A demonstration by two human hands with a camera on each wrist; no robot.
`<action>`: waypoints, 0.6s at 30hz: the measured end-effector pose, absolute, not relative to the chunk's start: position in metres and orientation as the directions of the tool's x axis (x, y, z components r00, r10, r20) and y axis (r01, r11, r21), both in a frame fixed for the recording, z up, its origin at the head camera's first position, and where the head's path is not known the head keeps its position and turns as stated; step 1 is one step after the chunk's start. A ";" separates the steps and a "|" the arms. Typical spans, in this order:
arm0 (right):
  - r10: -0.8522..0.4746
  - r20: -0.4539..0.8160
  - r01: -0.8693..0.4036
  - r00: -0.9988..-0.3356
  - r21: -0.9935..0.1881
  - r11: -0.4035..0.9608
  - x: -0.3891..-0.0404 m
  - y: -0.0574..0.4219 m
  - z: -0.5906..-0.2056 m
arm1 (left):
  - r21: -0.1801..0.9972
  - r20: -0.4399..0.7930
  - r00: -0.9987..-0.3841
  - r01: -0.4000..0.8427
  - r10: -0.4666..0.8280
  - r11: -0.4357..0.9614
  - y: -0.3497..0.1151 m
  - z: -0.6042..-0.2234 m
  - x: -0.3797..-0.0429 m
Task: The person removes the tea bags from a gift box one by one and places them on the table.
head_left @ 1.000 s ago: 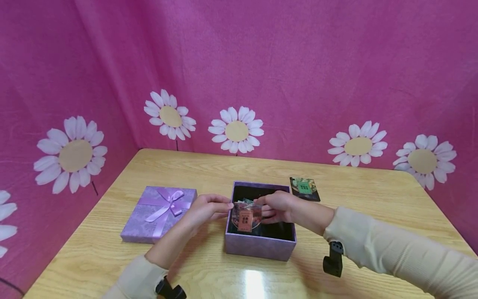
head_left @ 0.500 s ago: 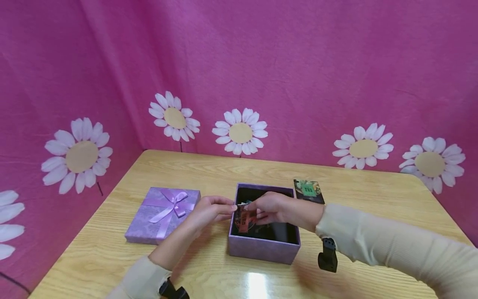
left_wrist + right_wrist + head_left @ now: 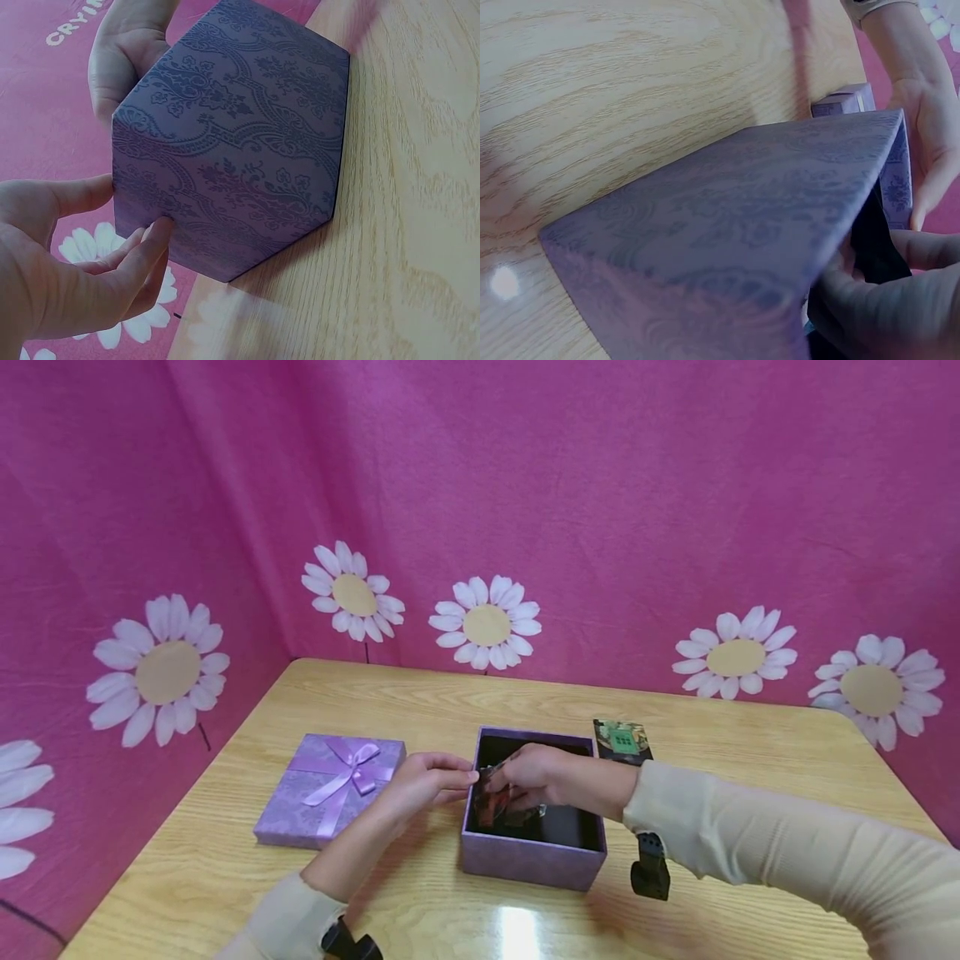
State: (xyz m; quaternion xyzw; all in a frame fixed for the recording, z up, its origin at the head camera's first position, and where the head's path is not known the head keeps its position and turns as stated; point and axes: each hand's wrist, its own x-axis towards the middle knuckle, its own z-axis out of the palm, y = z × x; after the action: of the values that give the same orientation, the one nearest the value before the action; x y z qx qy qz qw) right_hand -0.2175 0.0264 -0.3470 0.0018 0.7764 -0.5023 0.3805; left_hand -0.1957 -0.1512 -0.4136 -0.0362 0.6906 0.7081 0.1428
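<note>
An open purple patterned box (image 3: 532, 862) with a black inside stands on the table. My left hand (image 3: 425, 782) holds the rim of its left wall, thumb at the top edge and fingertips against the outer face (image 3: 217, 172). Down in the box my right hand (image 3: 547, 775) grips a dark tea packet (image 3: 489, 808) by its upper part, close to the left wall. Another clear or shiny scrap (image 3: 541, 811) shows below the fingers. In the right wrist view the box wall hides most of what the right hand (image 3: 900, 307) holds.
Left of the box lies its purple lid (image 3: 330, 789) with a ribbon bow. A dark tea packet with a green label (image 3: 623, 741) lies behind the box on the right, partly covered by the right forearm. A pink flowered curtain (image 3: 585, 527) hangs behind the wooden table (image 3: 420, 893).
My right hand has lowered the red-labelled tea packet deeper into the box and tilted it, so its label no longer faces me. My left hand stays at the box's left rim.
</note>
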 end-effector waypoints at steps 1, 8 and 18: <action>-0.385 -0.591 0.384 -0.709 -0.781 0.493 -0.218 0.027 -0.347 | 0.969 -0.244 -0.959 -0.247 0.144 -0.001 -0.150 -0.409 -0.193; -0.420 -0.572 0.372 -0.704 -0.801 0.468 -0.217 0.036 -0.345 | 0.969 -0.245 -0.965 -0.246 0.093 0.007 -0.142 -0.385 -0.179; -0.408 -0.556 0.389 -0.724 -0.818 0.423 -0.217 0.052 -0.340 | 0.967 -0.255 -0.963 -0.255 0.086 0.018 -0.141 -0.384 -0.179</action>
State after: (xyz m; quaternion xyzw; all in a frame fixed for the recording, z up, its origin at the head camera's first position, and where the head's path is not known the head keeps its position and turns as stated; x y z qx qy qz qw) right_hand -0.2172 0.0523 -0.3397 -0.0064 0.7574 -0.5371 0.3713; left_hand -0.1785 -0.1408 -0.3835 -0.0600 0.7030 0.6980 0.1220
